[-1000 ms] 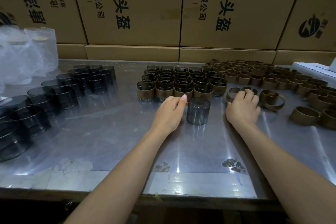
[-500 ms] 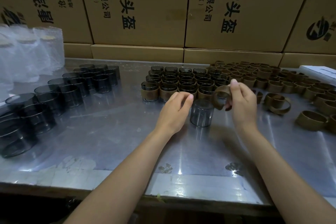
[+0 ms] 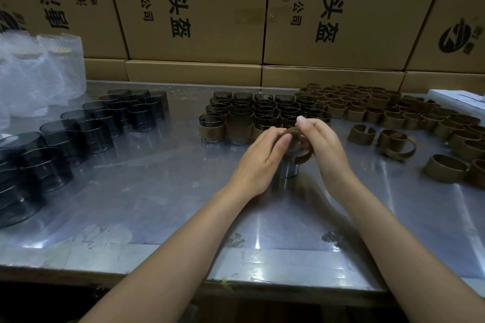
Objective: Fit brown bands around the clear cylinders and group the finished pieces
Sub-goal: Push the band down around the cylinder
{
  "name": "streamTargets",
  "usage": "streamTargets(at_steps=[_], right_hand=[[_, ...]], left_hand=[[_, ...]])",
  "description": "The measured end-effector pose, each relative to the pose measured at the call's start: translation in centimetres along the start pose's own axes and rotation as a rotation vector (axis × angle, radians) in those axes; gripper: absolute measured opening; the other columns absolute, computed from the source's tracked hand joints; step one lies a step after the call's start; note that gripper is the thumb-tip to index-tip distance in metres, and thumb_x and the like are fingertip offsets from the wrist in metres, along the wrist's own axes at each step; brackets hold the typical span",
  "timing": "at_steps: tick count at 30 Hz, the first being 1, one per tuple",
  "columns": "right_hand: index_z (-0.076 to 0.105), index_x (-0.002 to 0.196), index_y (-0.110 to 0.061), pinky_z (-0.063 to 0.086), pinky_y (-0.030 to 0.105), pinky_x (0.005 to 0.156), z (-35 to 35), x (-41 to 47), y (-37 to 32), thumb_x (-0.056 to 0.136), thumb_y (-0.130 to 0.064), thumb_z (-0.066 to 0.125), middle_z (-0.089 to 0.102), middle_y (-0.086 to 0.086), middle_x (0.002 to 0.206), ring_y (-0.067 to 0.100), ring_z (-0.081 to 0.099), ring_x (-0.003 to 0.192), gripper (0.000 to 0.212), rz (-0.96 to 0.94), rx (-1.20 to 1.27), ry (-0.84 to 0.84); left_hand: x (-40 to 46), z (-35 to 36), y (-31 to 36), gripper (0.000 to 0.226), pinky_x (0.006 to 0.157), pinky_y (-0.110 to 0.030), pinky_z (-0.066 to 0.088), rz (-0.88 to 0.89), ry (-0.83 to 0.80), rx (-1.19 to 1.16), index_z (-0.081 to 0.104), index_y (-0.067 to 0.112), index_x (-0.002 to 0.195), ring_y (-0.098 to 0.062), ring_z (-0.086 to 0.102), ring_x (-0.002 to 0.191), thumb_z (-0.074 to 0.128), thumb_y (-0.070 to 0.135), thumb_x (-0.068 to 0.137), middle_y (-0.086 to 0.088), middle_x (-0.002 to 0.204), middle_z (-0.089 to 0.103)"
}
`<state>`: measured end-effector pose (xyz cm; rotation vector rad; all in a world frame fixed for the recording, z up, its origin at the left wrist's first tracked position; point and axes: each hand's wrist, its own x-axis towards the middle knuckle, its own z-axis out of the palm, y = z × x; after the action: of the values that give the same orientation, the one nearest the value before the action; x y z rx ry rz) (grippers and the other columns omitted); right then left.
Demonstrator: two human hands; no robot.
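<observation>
A clear dark-tinted cylinder (image 3: 288, 170) stands on the metal table (image 3: 157, 191) at the centre, mostly hidden by my hands. Over its top I hold a brown band (image 3: 301, 156). My left hand (image 3: 259, 162) pinches the band's left side and my right hand (image 3: 324, 148) pinches its right side. Finished banded cylinders (image 3: 262, 115) stand in rows just behind my hands. Bare cylinders (image 3: 78, 128) line the left of the table. Loose brown bands (image 3: 393, 115) lie in a spread at the right.
Stacked cardboard boxes (image 3: 199, 8) form a wall behind the table. Bubble-wrapped items (image 3: 39, 76) stand at the far left. A white flat object (image 3: 456, 98) lies at the back right. The table's front edge (image 3: 183, 270) runs below my forearms.
My right hand picked a brown band from the pile at the right and carried it over the cylinder. My left hand left the cylinder's side and took the band's other side.
</observation>
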<state>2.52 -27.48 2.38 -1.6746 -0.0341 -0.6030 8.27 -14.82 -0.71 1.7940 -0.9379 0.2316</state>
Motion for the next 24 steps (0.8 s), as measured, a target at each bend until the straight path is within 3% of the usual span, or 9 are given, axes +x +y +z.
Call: streamTargets(at_steps=[3,6,8,10,13,15,17,19,24], right_hand=[[0.060,0.092,-0.021,0.047,0.009,0.075,0.2,-0.2,0.1,0.087,-0.046,0.052,0.062,-0.007,0.091,-0.005,0.060,0.087,0.027,0.000,-0.017,-0.063],[0.056,0.104,-0.034,0.035,0.038,0.110,0.2,0.0,0.9,0.076,-0.062,0.048,0.054,0.002,0.126,0.016,0.045,0.128,0.040,0.100,-0.068,-0.115],[0.052,0.116,-0.035,0.028,0.044,0.115,0.4,0.0,1.3,0.079,-0.063,0.046,0.045,0.000,0.139,0.015,0.037,0.135,0.047,0.186,-0.088,-0.178],[0.042,0.135,-0.028,0.030,0.035,0.113,0.6,0.0,1.8,0.089,-0.058,0.043,0.040,-0.004,0.143,0.010,0.036,0.134,0.055,0.237,-0.093,-0.222],[0.033,0.144,-0.023,0.030,0.023,0.099,0.7,0.0,2.1,0.092,-0.060,0.033,0.039,-0.006,0.144,0.007,0.035,0.133,0.064,0.249,-0.162,-0.224],[0.037,0.142,-0.021,0.026,0.026,0.102,0.7,0.0,2.1,0.082,-0.073,0.027,0.040,-0.005,0.144,0.008,0.035,0.133,0.080,0.255,-0.237,-0.207],[0.043,0.137,-0.018,0.029,0.034,0.110,0.9,0.1,1.9,0.071,-0.085,0.023,0.046,-0.001,0.140,0.012,0.040,0.132,0.097,0.263,-0.310,-0.196],[0.050,0.130,-0.015,0.034,0.044,0.109,1.1,0.1,1.9,0.066,-0.091,0.017,0.055,0.005,0.131,0.020,0.049,0.125,0.105,0.261,-0.381,-0.170],[0.052,0.123,-0.010,0.039,0.046,0.104,1.4,0.0,1.9,0.067,-0.090,0.012,0.059,0.008,0.121,0.022,0.055,0.114,0.106,0.257,-0.379,-0.133]], left_hand=[[0.0,0.1,-0.2,0.039,0.082,-0.019,0.044,-0.056,0.053,-0.078,0.059,0.016,0.106,-0.003,0.056,0.096,0.034,0.045,0.100,0.003,0.101,0.062],[-0.1,0.3,-0.3,0.045,0.076,-0.010,0.040,-0.116,0.066,-0.110,0.060,0.011,0.104,-0.002,0.056,0.094,0.033,0.046,0.099,-0.003,0.101,0.062],[0.0,0.4,-0.3,0.048,0.074,-0.013,0.040,-0.163,0.068,-0.131,0.059,0.008,0.102,-0.007,0.055,0.090,0.031,0.047,0.099,-0.003,0.096,0.060],[0.1,0.4,-0.2,0.044,0.071,-0.012,0.039,-0.202,0.067,-0.141,0.057,0.012,0.098,-0.005,0.053,0.086,0.030,0.046,0.100,0.003,0.090,0.055],[0.2,0.3,-0.3,0.032,0.074,-0.014,0.038,-0.254,0.048,-0.133,0.050,0.023,0.097,-0.003,0.052,0.093,0.030,0.047,0.100,0.008,0.096,0.054],[0.2,0.2,-0.5,0.040,0.078,-0.015,0.036,-0.301,0.009,-0.129,0.048,0.023,0.113,-0.006,0.052,0.107,0.026,0.053,0.099,0.007,0.113,0.055],[0.1,0.2,-0.7,0.060,0.095,-0.021,0.036,-0.347,-0.041,-0.098,0.047,0.023,0.134,-0.009,0.045,0.123,0.019,0.060,0.096,0.004,0.134,0.052],[0.2,0.3,-0.7,0.068,0.109,-0.029,0.029,-0.367,-0.072,-0.062,0.043,0.025,0.143,-0.014,0.037,0.136,0.014,0.064,0.095,0.001,0.146,0.046],[0.2,0.6,-0.5,0.069,0.102,-0.028,0.025,-0.397,-0.051,-0.025,0.040,0.024,0.144,-0.019,0.033,0.139,0.011,0.063,0.096,-0.001,0.149,0.042]])
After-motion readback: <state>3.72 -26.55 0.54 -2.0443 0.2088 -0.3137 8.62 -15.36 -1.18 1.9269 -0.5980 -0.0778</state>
